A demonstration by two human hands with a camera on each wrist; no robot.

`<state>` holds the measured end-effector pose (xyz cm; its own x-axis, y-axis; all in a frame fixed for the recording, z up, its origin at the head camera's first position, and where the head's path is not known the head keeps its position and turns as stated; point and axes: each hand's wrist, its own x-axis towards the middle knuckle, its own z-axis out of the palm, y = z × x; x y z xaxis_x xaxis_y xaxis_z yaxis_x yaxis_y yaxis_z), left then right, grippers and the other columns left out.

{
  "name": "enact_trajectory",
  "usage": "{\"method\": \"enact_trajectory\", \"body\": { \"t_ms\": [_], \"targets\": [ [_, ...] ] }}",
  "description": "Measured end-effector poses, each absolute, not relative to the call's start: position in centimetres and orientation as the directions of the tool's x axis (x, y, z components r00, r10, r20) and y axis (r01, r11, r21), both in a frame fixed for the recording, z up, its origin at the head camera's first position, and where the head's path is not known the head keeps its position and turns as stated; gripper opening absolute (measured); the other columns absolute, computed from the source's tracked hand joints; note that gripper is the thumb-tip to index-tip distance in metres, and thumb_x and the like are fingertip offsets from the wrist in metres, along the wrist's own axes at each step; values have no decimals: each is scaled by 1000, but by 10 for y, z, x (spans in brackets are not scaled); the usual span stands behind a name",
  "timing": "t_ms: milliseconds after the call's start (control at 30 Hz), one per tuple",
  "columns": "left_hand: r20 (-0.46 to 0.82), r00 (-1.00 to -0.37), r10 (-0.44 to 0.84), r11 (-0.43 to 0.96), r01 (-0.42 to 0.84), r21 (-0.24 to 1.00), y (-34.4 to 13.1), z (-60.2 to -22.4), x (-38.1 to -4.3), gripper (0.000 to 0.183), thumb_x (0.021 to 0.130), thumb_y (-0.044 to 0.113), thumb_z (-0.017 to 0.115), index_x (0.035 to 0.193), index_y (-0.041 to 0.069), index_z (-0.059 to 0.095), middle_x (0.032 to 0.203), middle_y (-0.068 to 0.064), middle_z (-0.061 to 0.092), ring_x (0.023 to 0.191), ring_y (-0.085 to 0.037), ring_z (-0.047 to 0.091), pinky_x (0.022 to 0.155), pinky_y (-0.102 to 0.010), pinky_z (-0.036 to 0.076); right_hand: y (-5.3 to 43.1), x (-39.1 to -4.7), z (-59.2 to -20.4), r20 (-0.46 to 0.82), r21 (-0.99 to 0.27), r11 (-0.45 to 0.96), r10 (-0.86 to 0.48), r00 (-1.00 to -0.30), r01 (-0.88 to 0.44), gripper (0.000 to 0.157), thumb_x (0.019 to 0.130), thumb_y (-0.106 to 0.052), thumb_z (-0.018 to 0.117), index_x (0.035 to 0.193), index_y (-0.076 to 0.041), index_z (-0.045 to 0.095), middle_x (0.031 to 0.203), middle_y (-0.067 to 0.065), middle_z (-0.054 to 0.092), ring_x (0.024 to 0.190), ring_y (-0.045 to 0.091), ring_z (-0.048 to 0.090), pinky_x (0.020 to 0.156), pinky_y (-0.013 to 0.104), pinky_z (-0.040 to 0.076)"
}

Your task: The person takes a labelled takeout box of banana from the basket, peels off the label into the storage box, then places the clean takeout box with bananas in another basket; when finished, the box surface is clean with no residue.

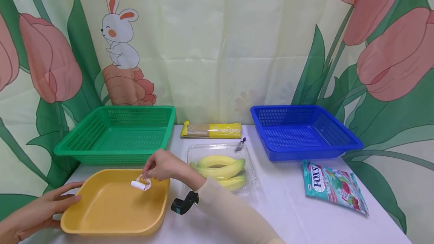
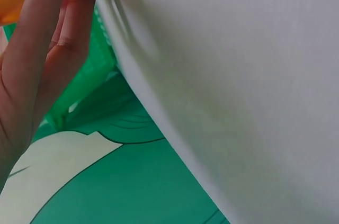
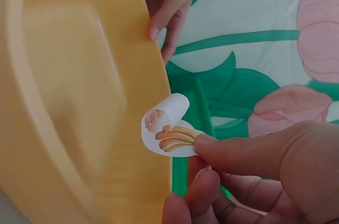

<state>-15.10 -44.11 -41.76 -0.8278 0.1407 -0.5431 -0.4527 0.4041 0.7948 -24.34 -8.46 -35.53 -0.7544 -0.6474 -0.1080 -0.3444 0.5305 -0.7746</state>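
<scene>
Between thumb and fingertips, my right hand pinches a curled white sticker printed with a bunch of bananas. The sticker is partly rolled up and hangs over the yellow plastic basin. My left hand holds the basin's left side, thumb at the rim and the other fingers along the outer wall. In the left wrist view, the left hand's fingers stretch up beside the basin. To the right of the basin, a clear plastic clamshell box holds bananas, partly hidden by my right forearm.
A green basket stands behind the basin, and a blue basket at the back right. Between them lies a yellow pack of thin sticks. A teal FOX'S candy bag lies on the white-covered table's right side.
</scene>
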Motion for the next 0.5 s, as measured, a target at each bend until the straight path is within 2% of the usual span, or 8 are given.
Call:
{"method": "enact_trajectory", "body": {
  "t_ms": [100, 500],
  "targets": [
    [-547, -826, 135, 403, -459, 792, -438, -418, -149, 83, 113, 35, 51, 160, -11, 1, 130, -14, 68, 108, -25, 70, 92, -57, 64, -92, -240, -358, -111, -760, 549, -638, -762, -348, 5, 94, -10, 80, 90, -7, 81, 70, -9, 64, 59, 3, 53, 52, 15, 49],
    [-567, -820, 74, 444, -482, 755, -424, -412, -145, 82, 113, 31, 50, 160, -12, -2, 139, -41, 53, 108, -27, 70, 91, -56, 64, -118, -232, -367, -116, -720, 594, -612, -782, -359, 4, 90, -12, 83, 87, -12, 83, 66, -8, 67, 51, 4, 51, 49, 16, 47]
  ]
}}
